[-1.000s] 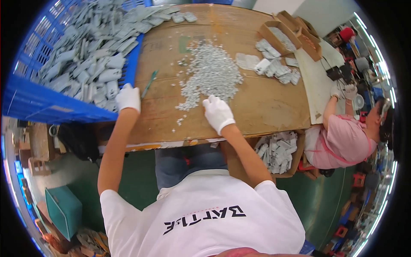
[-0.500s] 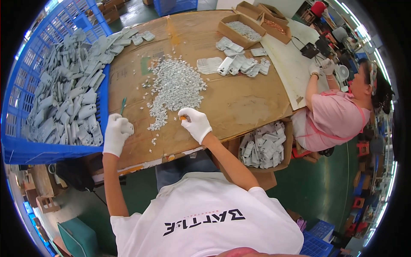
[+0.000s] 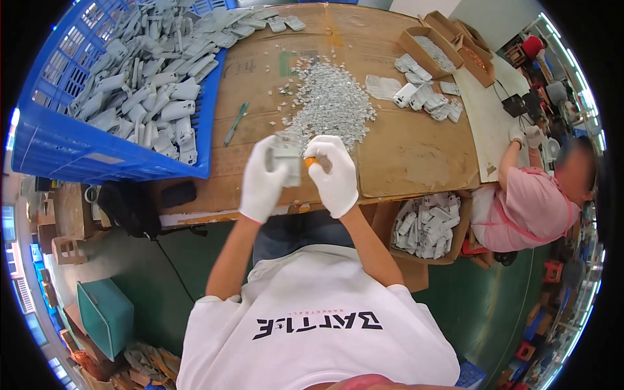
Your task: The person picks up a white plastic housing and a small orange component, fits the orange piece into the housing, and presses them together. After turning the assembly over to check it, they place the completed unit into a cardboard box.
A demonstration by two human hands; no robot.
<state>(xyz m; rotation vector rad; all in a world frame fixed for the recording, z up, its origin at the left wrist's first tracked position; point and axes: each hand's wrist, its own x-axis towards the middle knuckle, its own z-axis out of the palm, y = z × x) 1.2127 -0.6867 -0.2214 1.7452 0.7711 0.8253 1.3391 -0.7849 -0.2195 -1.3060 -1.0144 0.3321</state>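
Observation:
Close over the table's near part, my left hand (image 3: 262, 184) in a white glove grips a light grey plastic casing (image 3: 287, 156), blurred by motion. Beside it, my gloved right hand (image 3: 335, 179) has its fingers curled, with a small orange thing (image 3: 311, 161) at the thumb side; its full shape is hidden. The right fingertips are close to the casing, and I cannot tell if they touch it. Just beyond both hands spreads a heap of small silvery-white pieces (image 3: 335, 104). A green pen (image 3: 236, 123) lies left of the heap.
At the left stands a blue crate (image 3: 110, 153) heaped with grey casings. More casings (image 3: 422, 94) lie on the cardboard-covered table (image 3: 403, 162), far right. Behind them are boxes (image 3: 422, 60) of small parts. An open carton (image 3: 463, 229) of casings sits below the right edge. A co-worker (image 3: 530, 201) sits at right.
My left hand has come from the crate side toward my right hand and now holds a grey casing. The whole view has shifted, with the table further right and up.

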